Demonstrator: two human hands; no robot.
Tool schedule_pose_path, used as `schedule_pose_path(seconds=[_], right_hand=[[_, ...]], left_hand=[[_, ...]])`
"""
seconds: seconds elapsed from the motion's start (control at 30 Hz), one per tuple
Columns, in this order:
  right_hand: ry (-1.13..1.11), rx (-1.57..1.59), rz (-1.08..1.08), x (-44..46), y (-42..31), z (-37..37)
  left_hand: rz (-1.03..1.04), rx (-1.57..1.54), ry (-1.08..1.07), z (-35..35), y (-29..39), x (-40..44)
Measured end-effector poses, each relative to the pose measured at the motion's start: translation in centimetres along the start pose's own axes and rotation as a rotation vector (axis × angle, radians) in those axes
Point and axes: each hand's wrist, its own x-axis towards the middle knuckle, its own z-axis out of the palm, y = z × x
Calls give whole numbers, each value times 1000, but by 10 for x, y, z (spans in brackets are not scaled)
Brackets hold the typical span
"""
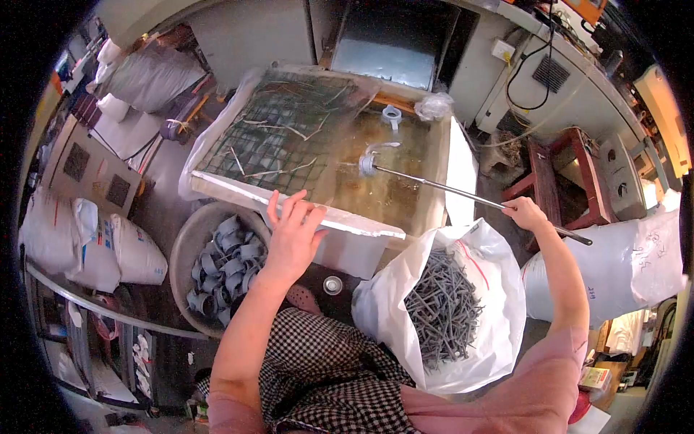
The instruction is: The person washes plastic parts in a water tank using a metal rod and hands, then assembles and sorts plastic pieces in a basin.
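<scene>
My right hand is wrapped round a long thin metal rod, whose far end reaches a grey plastic ring-shaped part in the water of the tub. Whether the rod's tip hooks into that part, I cannot tell. A second grey part with a ring sits farther back in the tub. With fingers spread, my left hand is at the tub's front edge and holds nothing; contact with the edge is unclear. Green netting with several thin strips on it covers the tub's left side.
On the left stands a round basin of grey plastic rings. Before me, a white bag contains thin grey sticks. Full white sacks stand at right, near a reddish stool. A small can is on the floor.
</scene>
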Motion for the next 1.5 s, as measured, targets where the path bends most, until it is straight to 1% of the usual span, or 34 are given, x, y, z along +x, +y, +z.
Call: schedule_pose_path(seconds=[0.13, 0.27, 0.37, 0.43, 0.5, 0.57, 0.67, 0.73, 0.83, 0.93, 1.0, 1.03, 1.07, 1.1, 1.2, 1.27, 1.37, 1.4, 1.43, 1.5], right_hand=[[-40, 43, 31, 35, -21, 20], [-54, -6, -61, 75, -57, 36], [-44, -31, -90, 100, -90, 50], [-84, -48, -75, 120, -108, 60], [-99, -114, -168, 143, -123, 79], [-82, -129, -176, 156, -141, 95], [-46, -90, -261, 162, -163, 109], [-37, -104, -273, 165, -167, 112], [-14, -136, -254, 151, -158, 86], [-30, -247, -154, 110, -145, 24], [60, -263, -162, 89, -115, -2], [52, -238, -40, 63, -95, -30], [103, -219, -54, 46, -85, -44], [110, -187, 6, 31, -80, -57], [175, -148, 70, 17, -52, -66], [338, -96, 127, 26, -34, -55], [305, -86, 110, 47, -33, -49], [267, -89, 167, 54, -42, -49], [268, -86, 164, 61, -52, -48], [199, -148, 180, 77, -69, -45]], left_hand=[[-8, -8, 18, 3, -2, 1], [-7, -46, 31, 1, -5, 3], [0, -53, 38, 4, -12, 2], [3, -55, 39, 6, -14, 1], [9, -56, 42, 7, -16, 2], [7, -55, 50, 10, -19, 1], [12, -59, 71, 11, -18, 3], [19, -61, 81, 10, -18, 4], [27, -56, 95, 12, -18, 6], [41, -50, 84, 12, -21, 4], [33, -29, 53, 8, -20, 4], [48, -43, 64, 8, -17, 4], [44, -36, 66, 8, -17, 2], [38, -30, 67, 8, -17, 1], [41, -23, 66, 6, -13, 1], [48, -20, 73, 7, -11, 1], [41, -19, 75, 9, -10, 1], [37, -13, 72, 9, -10, 0], [33, -7, 68, 9, -10, 0], [34, -1, 67, 10, -11, -2]])
